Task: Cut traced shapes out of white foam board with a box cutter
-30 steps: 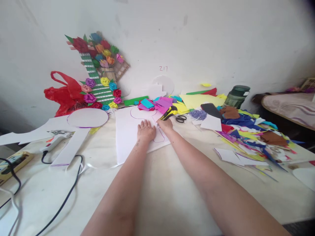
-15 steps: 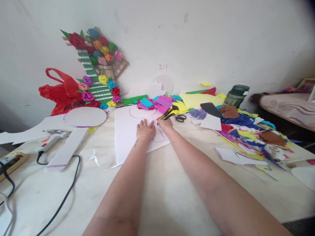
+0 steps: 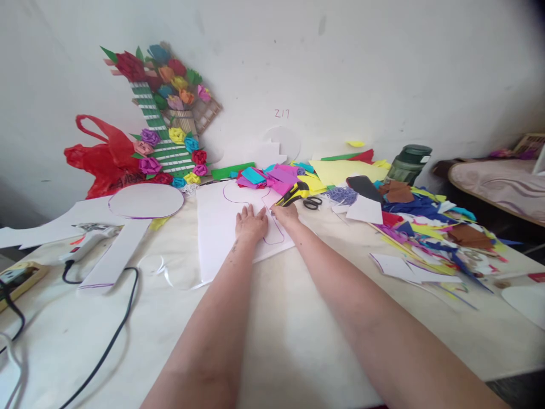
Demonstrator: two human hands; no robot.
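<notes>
A white sheet point(image 3: 217, 233) with a curved purple outline lies on the table. My left hand point(image 3: 251, 223) rests on it, fingers spread and holding nothing. My right hand point(image 3: 285, 214) is closed round a yellow and black cutter point(image 3: 293, 194), whose handle sticks up beyond the fingers. The right hand sits on the right part of the sheet, near the purple line; the cutter's tip is too small to make out. Black scissors point(image 3: 313, 203) lie just right of the cutter. Coloured paper pieces point(image 3: 281, 179) are heaped behind the sheet.
A white oval point(image 3: 147, 200), a white strip point(image 3: 108, 258) and a glue gun point(image 3: 91, 241) with a black cord lie left. A flower decoration point(image 3: 170, 153) and red bag point(image 3: 106, 156) stand behind. On the right are a phone point(image 3: 364, 188), green bottle point(image 3: 409, 165) and coloured scraps point(image 3: 430, 227).
The view has shifted very slightly. Both hands stay in nearly the same place on the sheet, and the cutter is still in my right hand.
</notes>
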